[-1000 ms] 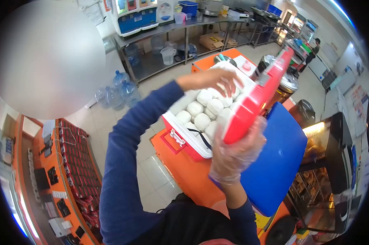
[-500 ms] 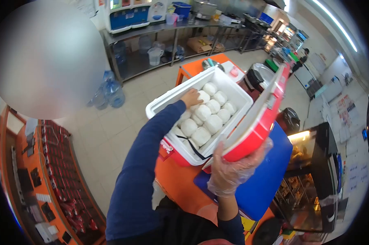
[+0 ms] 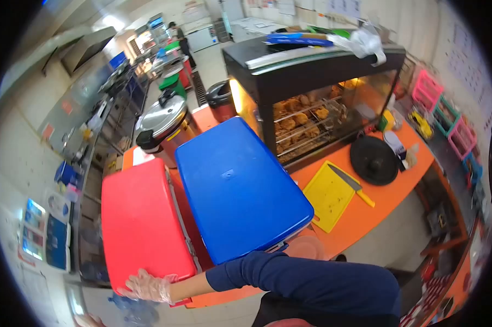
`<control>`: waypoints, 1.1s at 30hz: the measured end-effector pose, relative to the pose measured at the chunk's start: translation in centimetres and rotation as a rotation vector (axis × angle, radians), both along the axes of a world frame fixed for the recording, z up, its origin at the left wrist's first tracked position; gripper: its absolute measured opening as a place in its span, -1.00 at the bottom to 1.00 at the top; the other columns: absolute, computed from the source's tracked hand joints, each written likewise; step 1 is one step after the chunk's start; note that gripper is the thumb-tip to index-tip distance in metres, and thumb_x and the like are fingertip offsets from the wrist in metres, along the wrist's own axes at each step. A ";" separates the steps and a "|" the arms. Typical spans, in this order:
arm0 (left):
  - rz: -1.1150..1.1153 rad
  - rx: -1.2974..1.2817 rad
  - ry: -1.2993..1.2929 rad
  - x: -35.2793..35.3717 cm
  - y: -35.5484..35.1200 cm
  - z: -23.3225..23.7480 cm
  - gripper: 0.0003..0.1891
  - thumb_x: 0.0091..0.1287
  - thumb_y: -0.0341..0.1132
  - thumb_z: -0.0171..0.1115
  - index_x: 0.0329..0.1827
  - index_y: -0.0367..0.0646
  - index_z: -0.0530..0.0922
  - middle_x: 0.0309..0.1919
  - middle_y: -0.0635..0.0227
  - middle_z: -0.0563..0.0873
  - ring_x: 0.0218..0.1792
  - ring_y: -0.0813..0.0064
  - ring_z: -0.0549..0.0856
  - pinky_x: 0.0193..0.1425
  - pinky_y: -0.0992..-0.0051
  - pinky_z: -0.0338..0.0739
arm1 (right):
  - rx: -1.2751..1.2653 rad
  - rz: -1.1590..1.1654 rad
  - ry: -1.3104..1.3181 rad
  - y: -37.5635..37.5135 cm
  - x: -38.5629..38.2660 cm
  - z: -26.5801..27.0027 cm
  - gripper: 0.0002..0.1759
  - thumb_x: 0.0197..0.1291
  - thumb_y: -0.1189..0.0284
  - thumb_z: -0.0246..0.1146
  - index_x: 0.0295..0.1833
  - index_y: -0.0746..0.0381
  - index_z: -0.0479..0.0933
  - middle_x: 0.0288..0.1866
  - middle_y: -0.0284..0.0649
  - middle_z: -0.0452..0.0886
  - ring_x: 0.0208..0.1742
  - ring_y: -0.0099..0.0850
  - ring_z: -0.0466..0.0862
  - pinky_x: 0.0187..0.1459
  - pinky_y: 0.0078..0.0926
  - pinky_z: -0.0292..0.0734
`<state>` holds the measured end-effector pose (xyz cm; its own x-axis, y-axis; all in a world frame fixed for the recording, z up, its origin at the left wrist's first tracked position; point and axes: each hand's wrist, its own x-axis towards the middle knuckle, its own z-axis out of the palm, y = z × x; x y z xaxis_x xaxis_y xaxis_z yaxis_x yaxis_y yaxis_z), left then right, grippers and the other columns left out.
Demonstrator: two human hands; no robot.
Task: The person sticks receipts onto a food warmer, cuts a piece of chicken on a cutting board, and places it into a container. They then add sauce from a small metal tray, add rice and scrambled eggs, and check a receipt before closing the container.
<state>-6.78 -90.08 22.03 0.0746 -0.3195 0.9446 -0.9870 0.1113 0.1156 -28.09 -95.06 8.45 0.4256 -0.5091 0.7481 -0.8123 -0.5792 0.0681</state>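
Note:
A red cooler lid [image 3: 142, 218] lies flat at the left of the orange table, closed over its box. My right hand [image 3: 148, 286], in a clear plastic glove, rests on the lid's near corner with its fingers apart. A sliver of my left hand [image 3: 88, 321] shows at the bottom left edge; its fingers are too cut off to read. The blue cooler [image 3: 235, 185] stands right beside the red one, its lid down, and my right forearm passes in front of its near end. The white round pieces are hidden under the red lid.
A heated glass cabinet [image 3: 311, 120] with browned food stands behind the coolers. On the orange table [image 3: 387, 201] are a yellow board [image 3: 330, 199], a knife [image 3: 346, 179] and a black lid [image 3: 374, 160]. A large metal pot [image 3: 164, 117] is behind the red cooler. One person [image 3: 181, 43] stands far back.
The view has turned right. The red lid has come down over the box, and my left hand has left its inside. My right hand has moved onto the closed lid's corner.

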 end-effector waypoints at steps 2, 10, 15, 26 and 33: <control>-0.001 -0.003 0.022 -3.1 3.1 1.3 -0.14 -0.03 -0.19 0.50 0.36 -0.17 0.28 0.30 -0.01 0.33 0.30 0.01 0.33 0.37 0.12 0.21 | -0.169 -0.094 0.053 0.2 -0.6 -0.8 -0.25 0.17 0.39 0.17 0.49 0.12 0.13 -0.25 -0.31 0.45 -0.23 -0.40 0.49 -0.30 -0.31 0.44; -0.691 0.484 0.179 -27.7 7.1 -1.7 -0.01 0.05 -0.14 0.52 0.48 -0.27 0.11 0.37 -0.03 0.26 0.38 0.03 0.27 0.44 0.13 0.15 | 1.052 0.904 -1.188 10.6 -25.2 9.0 -0.17 0.20 0.29 0.29 0.52 0.14 0.08 0.31 -0.11 0.39 0.22 -0.22 0.50 0.24 -0.29 0.37; -1.335 0.776 0.099 -47.8 13.1 -5.2 0.10 -0.14 -0.38 0.58 0.50 -0.13 0.08 0.44 0.05 0.08 0.30 0.07 0.39 0.12 0.28 0.50 | 1.102 1.079 -1.905 20.5 -44.6 -1.1 -0.23 0.05 0.49 0.38 0.41 0.20 0.26 0.15 -0.16 0.56 0.12 -0.32 0.61 0.02 -0.41 0.58; -1.392 1.247 -0.112 -82.1 23.3 -13.5 -0.65 0.14 -0.52 0.32 0.04 -0.19 0.60 0.07 0.15 0.56 0.19 0.12 0.50 0.27 0.27 0.37 | 0.116 -1.691 -1.436 54.1 -99.9 -22.2 -0.51 0.16 0.30 0.29 0.17 0.29 0.45 -0.14 -0.01 0.66 -0.14 -0.31 0.67 -0.08 -0.31 0.58; -1.181 1.259 -0.189 -88.2 23.8 -17.1 -0.76 0.27 -0.41 0.25 -0.01 -0.22 0.59 0.05 0.11 0.56 0.12 0.10 0.53 0.20 0.28 0.41 | 1.108 -1.308 -0.703 52.5 -118.7 -38.0 -0.62 0.13 0.18 0.23 -0.07 0.24 0.61 -0.12 0.02 0.67 -0.03 -0.03 0.66 -0.02 -0.15 0.54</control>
<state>-94.96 -66.30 4.93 -0.7957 -0.6025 0.0624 -0.4559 0.6636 0.5931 -146.81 -42.53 -29.53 -0.7977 -0.5381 -0.2724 -0.4320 0.8249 -0.3645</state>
